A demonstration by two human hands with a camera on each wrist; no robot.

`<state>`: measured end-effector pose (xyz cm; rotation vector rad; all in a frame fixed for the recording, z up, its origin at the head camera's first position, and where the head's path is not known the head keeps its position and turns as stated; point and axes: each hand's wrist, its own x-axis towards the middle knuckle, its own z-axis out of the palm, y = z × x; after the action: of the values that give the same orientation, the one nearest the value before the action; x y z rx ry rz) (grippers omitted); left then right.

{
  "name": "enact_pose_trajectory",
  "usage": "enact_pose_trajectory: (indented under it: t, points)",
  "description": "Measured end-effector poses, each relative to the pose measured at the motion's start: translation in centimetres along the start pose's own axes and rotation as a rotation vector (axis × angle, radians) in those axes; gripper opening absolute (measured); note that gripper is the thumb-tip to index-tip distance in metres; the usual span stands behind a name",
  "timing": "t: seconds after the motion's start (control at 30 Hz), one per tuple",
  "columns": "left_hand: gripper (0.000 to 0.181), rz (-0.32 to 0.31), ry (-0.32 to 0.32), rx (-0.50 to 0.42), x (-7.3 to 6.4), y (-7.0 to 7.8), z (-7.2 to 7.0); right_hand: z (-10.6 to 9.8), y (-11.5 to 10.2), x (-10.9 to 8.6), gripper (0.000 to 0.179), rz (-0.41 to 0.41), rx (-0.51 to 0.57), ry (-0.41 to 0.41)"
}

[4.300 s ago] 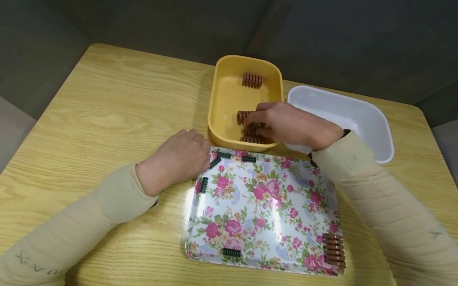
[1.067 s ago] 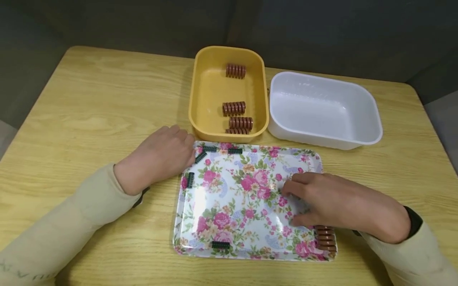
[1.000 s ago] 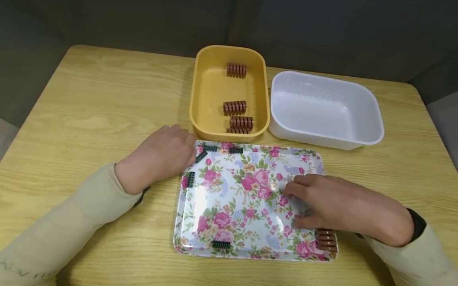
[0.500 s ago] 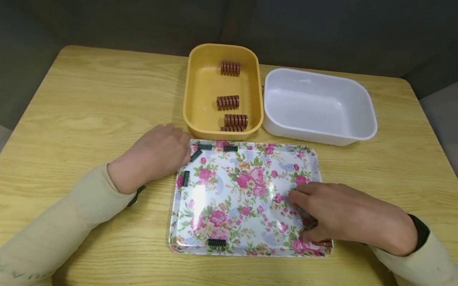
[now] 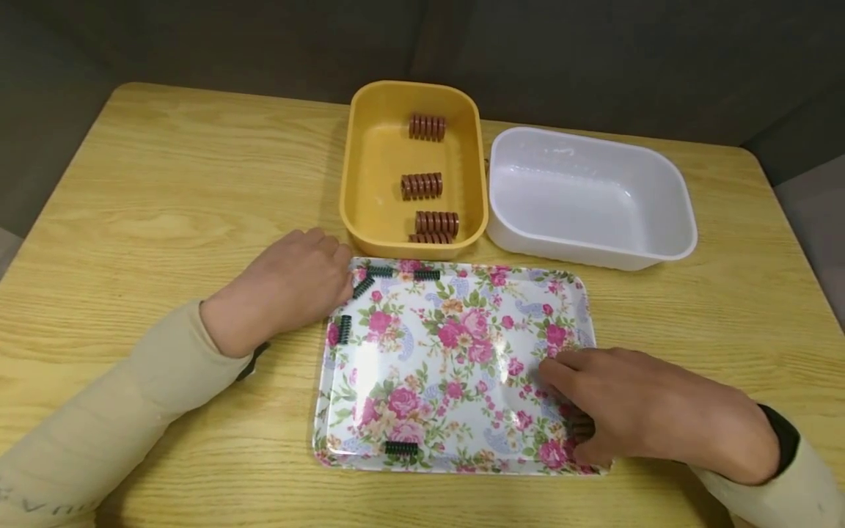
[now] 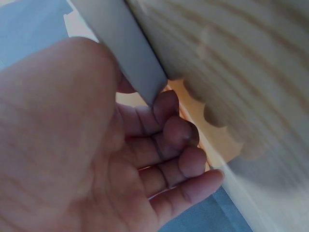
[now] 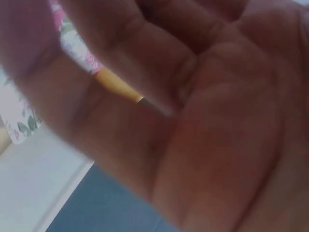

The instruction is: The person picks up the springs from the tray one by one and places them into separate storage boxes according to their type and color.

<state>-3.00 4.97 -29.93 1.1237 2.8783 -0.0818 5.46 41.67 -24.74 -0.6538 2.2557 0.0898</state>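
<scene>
Fingers of the left hand (image 5: 284,282) curl around the far left corner of the floral tray (image 5: 422,367), the sleeved forearm (image 5: 155,396) slanting in behind. Palm down, the right hand (image 5: 634,411) arches over the tray's right edge, around a brown spring (image 5: 580,427); whether its fingers pinch it, I cannot tell.

Table (image 5: 198,176) was light yellow wood-grain, rounded far corners. Directly on it, far side: yellow bin (image 5: 379,158), upright, long sides running front to back; white bin (image 5: 568,202), upright, just right of yellow one, set crosswise. Floral tray (image 5: 449,374) lay flat nearer the front, just before the bins.
</scene>
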Motion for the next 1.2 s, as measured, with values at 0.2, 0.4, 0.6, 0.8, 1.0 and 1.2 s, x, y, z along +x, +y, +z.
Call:
enact_pose_trajectory:
  t: [0.2,0.4,0.6,0.8,1.0,1.2]
  points:
    - [0.029,0.005,0.025,0.005,-0.1,-0.1,0.0,0.4,-0.2,0.2,0.059,-0.112,-0.072,0.140]
    - [0.030,0.013,0.025,0.022,0.0,-0.1,0.1,0.6,-0.4,0.4,0.050,-0.234,-0.126,0.282]
    - [0.029,0.001,0.016,0.004,0.0,-0.1,0.1,0.2,-0.8,0.2,0.053,-0.278,-0.148,0.369]
    - [0.029,-0.005,0.002,0.000,0.0,0.0,0.0,-0.2,-1.2,0.0,0.058,-0.289,-0.161,0.481]
    - [0.029,0.001,0.020,0.010,0.0,0.0,0.0,-0.1,-1.2,0.3,0.058,-0.265,-0.159,0.496]
    - [0.029,0.005,0.020,0.022,0.0,0.0,0.1,-0.1,-1.1,0.5,0.050,-0.324,-0.142,0.557]
